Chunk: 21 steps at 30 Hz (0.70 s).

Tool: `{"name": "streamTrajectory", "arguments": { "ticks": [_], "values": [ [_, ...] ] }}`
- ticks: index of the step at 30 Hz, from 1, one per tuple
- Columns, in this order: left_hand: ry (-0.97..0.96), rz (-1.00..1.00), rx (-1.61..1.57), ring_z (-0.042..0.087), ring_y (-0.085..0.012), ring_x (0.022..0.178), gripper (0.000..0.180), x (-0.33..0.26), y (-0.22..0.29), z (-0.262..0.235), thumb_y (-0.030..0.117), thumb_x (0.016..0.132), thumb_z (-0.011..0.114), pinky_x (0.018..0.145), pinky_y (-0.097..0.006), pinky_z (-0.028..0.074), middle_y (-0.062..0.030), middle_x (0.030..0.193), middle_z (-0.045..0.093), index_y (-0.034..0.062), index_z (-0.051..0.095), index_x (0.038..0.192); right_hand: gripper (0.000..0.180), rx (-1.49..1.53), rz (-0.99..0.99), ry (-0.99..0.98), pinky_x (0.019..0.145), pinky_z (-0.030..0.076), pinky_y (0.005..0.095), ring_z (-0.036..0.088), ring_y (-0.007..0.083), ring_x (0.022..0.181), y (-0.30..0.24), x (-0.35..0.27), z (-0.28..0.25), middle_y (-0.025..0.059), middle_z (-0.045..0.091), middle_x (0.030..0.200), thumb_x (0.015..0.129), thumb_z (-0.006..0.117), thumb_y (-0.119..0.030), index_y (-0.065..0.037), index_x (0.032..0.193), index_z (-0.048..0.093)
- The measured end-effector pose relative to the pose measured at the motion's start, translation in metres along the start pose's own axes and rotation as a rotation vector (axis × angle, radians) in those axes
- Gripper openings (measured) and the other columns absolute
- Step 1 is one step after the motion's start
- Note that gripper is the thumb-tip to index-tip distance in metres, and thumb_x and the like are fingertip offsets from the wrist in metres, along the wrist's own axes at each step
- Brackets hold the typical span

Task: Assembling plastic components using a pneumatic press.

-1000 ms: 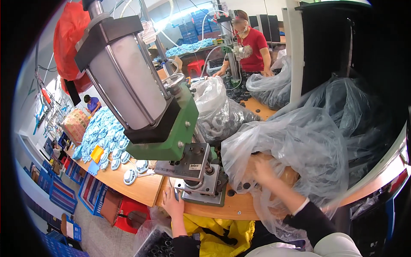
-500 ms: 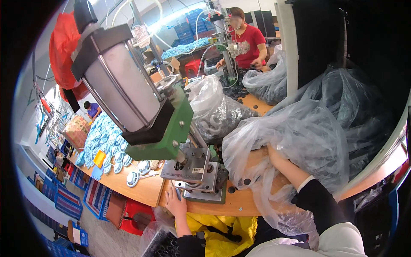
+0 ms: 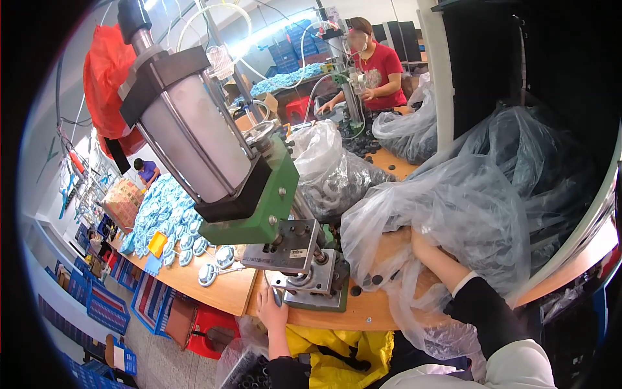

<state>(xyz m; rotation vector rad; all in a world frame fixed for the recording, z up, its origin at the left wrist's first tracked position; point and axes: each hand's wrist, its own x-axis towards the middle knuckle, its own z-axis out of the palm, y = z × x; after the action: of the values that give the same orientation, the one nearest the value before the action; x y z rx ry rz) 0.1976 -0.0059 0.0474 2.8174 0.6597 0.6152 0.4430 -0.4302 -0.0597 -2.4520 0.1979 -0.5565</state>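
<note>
My left hand (image 3: pixel 273 312) is at the table's front edge, left of the press base. Its fingers are closed about a slim grey piece (image 3: pixel 278 297), whose kind I cannot make out. The green bench press (image 3: pixel 283 194) stands beside it, with a large pale cylinder on top. A gap shows between its metal upper plate (image 3: pixel 278 251) and the lower die block (image 3: pixel 311 279). My right hand (image 3: pixel 422 245) reaches into the folds of a clear plastic bag (image 3: pixel 453 207); the film and folds hide its fingers. Small black round pieces (image 3: pixel 356 291) lie between press and bag.
Another clear bag (image 3: pixel 334 175) of dark parts stands behind the press. Light blue parts (image 3: pixel 170 211) are heaped on the left. Below the edge are a yellow bag (image 3: pixel 337 363) and a red stool (image 3: pixel 210 330). A co-worker in red (image 3: pixel 382 74) works at another press.
The press's upper plate has risen from the lower block, baring a guide post. My hands stay in about the same places. The view has shifted slightly. The co-worker's hand has moved up to their machine.
</note>
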Motion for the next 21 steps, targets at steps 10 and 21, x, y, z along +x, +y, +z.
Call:
{"name": "streamTrajectory", "arguments": {
  "ticks": [10, 21],
  "values": [
    [0.039, 0.02, 0.039, 0.035, -0.027, 0.129, 0.055, 0.004, 0.008, 0.004, 0.027, 0.075, 0.062, 0.09, -0.054, 0.034, -0.0029, 0.133, 0.046, 0.0141, 0.049, 0.126, 0.04, 0.132, 0.14, -0.04, 0.099, 0.037, 0.0411, 0.048, 0.04, 0.113, 0.003, 0.012, -0.027, 0.0241, 0.052, 0.12, 0.081, 0.056, -0.022, -0.002, 0.116, 0.054],
    [0.313, 0.125, -0.377, 0.033, -0.0349, 0.129, 0.066, -0.01, 0.037, -0.028, 0.029, 0.078, 0.063, 0.102, -0.053, 0.023, -0.0138, 0.135, 0.043, 0.0062, 0.039, 0.135, 0.061, 0.367, -0.276, -0.483, 0.08, 0.047, 0.0351, 0.057, 0.0301, 0.093, -0.104, -0.1, -0.234, 0.0184, 0.053, 0.111, 0.066, 0.075, -0.021, -0.002, 0.12, 0.054]
  ]
}}
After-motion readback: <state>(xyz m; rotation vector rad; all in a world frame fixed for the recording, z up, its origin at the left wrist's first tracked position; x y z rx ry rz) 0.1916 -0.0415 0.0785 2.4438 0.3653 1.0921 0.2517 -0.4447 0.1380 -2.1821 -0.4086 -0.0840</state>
